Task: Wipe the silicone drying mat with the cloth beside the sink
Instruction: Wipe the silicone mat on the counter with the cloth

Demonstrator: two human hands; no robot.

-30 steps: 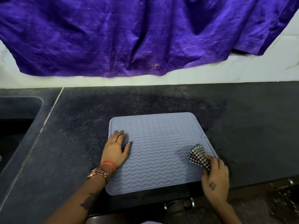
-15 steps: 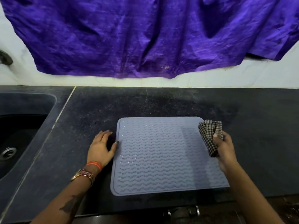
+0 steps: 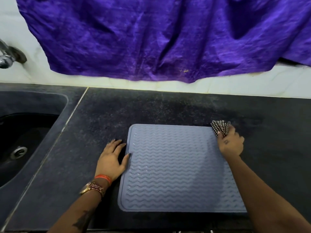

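A grey-blue silicone drying mat (image 3: 175, 167) with wavy ridges lies flat on the dark counter. My right hand (image 3: 231, 143) grips a bunched black-and-white checked cloth (image 3: 219, 126) at the mat's far right corner. My left hand (image 3: 112, 158) lies flat on the counter just left of the mat, fingers spread, thumb tip touching the mat's left edge.
A dark sink (image 3: 21, 142) with a metal drain (image 3: 18, 151) is set into the counter at the left. A tap (image 3: 6, 56) sticks out of the white wall above it. A purple cloth (image 3: 159, 36) hangs over the wall behind the counter.
My right hand carried the cloth from the mat's near right edge up to its far right corner. My left hand slid off the mat onto the counter beside it.
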